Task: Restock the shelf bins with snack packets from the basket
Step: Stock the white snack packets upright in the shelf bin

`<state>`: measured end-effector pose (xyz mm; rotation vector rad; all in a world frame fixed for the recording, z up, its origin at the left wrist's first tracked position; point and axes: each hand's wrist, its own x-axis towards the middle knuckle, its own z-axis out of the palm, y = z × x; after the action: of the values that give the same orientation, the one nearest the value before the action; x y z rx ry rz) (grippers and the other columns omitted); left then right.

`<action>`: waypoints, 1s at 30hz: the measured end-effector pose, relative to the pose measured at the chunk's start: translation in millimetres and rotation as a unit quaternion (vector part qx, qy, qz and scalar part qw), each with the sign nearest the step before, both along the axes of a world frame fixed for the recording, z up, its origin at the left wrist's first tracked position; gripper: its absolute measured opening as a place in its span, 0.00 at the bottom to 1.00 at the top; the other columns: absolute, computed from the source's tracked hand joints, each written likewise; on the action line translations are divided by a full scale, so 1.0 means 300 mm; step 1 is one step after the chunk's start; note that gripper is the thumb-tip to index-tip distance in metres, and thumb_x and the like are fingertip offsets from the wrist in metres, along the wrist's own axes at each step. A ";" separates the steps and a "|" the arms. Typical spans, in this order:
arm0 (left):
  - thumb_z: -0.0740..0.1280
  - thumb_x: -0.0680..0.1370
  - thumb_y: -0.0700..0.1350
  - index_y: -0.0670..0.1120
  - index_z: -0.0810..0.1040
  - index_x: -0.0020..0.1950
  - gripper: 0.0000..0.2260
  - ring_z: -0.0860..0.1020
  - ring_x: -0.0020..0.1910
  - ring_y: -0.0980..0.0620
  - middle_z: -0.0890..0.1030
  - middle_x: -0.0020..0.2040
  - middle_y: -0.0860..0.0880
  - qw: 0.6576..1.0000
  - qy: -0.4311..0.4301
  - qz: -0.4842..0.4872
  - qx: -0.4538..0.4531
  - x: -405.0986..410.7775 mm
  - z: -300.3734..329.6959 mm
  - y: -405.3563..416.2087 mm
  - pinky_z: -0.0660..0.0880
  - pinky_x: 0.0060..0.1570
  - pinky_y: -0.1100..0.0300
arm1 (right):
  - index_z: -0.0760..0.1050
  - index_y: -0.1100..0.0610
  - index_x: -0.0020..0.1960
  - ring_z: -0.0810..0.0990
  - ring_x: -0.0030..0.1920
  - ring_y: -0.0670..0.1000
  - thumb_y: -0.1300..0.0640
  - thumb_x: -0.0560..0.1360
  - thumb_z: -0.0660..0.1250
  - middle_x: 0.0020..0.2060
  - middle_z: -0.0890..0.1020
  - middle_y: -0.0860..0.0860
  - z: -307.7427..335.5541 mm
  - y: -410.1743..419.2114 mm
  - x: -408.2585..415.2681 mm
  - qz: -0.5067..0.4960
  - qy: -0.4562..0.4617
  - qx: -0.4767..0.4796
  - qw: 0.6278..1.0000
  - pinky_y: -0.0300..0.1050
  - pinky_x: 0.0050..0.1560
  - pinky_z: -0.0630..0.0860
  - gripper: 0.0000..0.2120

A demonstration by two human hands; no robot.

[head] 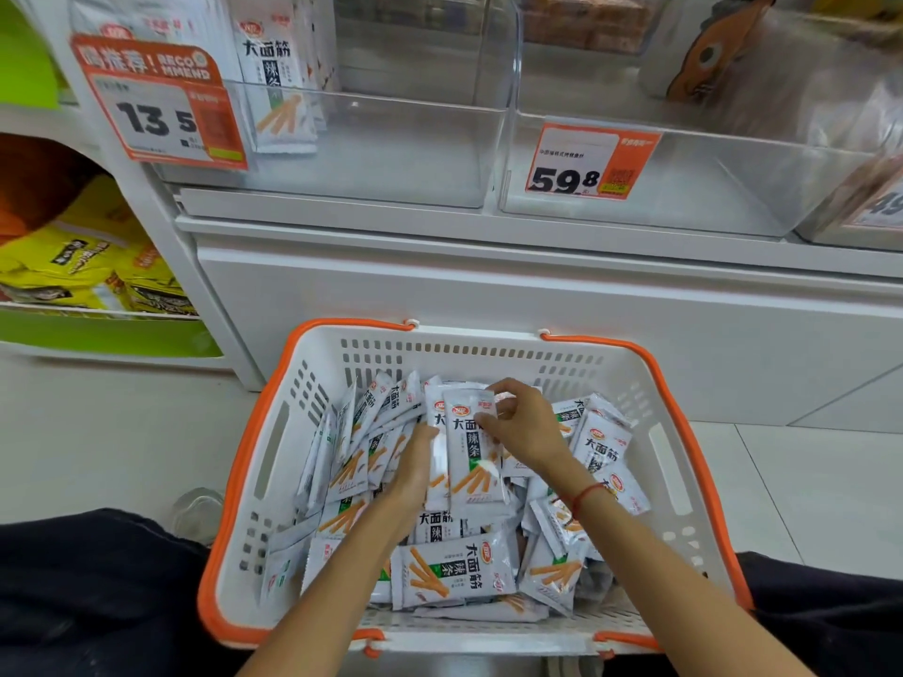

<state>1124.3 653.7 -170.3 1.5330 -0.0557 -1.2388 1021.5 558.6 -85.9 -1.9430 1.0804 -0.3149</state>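
Note:
A white basket (pixel 488 344) with orange rim stands on the floor before me, filled with several white snack packets (pixel 457 569). Both hands are inside it. My left hand (pixel 415 466) holds a small upright stack of packets (pixel 471 456) from the left side. My right hand (pixel 525 427) pinches the top of the same stack, fingers curled over its upper edge. Above, a clear shelf bin (pixel 391 153) holds a few of the same packets (pixel 278 90) standing at its left end; most of that bin is bare.
A second clear bin (pixel 708 188) with a 59.8 price tag (pixel 591 161) sits to the right. A 13.5 tag (pixel 161 109) hangs on the left bin. Yellow bags (pixel 83 266) fill a lower shelf at left. My dark-trousered knees flank the basket.

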 end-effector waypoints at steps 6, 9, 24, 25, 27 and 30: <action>0.63 0.78 0.47 0.44 0.65 0.70 0.22 0.71 0.65 0.43 0.72 0.66 0.45 0.999 -0.008 -0.014 -0.032 -0.025 0.162 0.014 0.67 0.66 0.47 | 0.74 0.52 0.47 0.78 0.32 0.43 0.57 0.70 0.74 0.38 0.79 0.48 -0.021 0.043 0.052 -0.043 -0.110 -0.020 0.993 0.29 0.31 0.71 0.11; 0.60 0.80 0.49 0.46 0.64 0.71 0.20 0.74 0.62 0.42 0.73 0.66 0.43 0.998 -0.052 -0.011 -0.025 0.017 0.140 0.034 0.70 0.63 0.45 | 0.75 0.53 0.53 0.79 0.42 0.45 0.52 0.75 0.68 0.45 0.81 0.49 -0.057 0.026 0.047 -0.081 -0.093 -0.053 0.991 0.32 0.36 0.72 0.08; 0.57 0.81 0.45 0.45 0.72 0.61 0.11 0.76 0.45 0.45 0.78 0.53 0.41 0.995 -0.016 0.097 -0.008 0.128 0.121 0.078 0.73 0.48 0.52 | 0.70 0.61 0.57 0.79 0.45 0.53 0.65 0.72 0.69 0.52 0.78 0.56 -0.101 -0.047 -0.018 0.065 0.233 0.125 0.962 0.44 0.47 0.79 0.15; 0.57 0.81 0.45 0.45 0.71 0.62 0.11 0.77 0.47 0.44 0.78 0.55 0.40 0.995 -0.018 0.102 -0.005 0.128 0.121 0.077 0.74 0.51 0.49 | 0.71 0.63 0.60 0.80 0.47 0.54 0.65 0.73 0.69 0.55 0.79 0.59 -0.060 -0.080 -0.038 0.063 0.208 0.159 0.963 0.46 0.51 0.80 0.16; 0.59 0.81 0.46 0.46 0.69 0.67 0.15 0.76 0.57 0.42 0.76 0.61 0.42 0.996 -0.027 0.086 0.001 0.119 0.129 0.076 0.71 0.62 0.42 | 0.74 0.62 0.60 0.80 0.49 0.55 0.64 0.75 0.67 0.55 0.80 0.62 0.015 -0.124 -0.074 0.059 0.122 0.241 0.961 0.51 0.59 0.77 0.13; 0.60 0.81 0.46 0.47 0.68 0.68 0.16 0.75 0.62 0.41 0.76 0.63 0.42 0.999 -0.019 0.041 -0.006 0.081 0.139 0.065 0.70 0.63 0.41 | 0.76 0.56 0.60 0.80 0.52 0.53 0.62 0.76 0.67 0.54 0.83 0.56 0.092 -0.113 -0.061 0.078 0.014 0.338 0.938 0.50 0.59 0.77 0.13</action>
<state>1148.7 673.3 -128.5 1.5338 -0.0249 -1.1441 1003.3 524.6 -58.3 -1.3978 0.8876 0.1635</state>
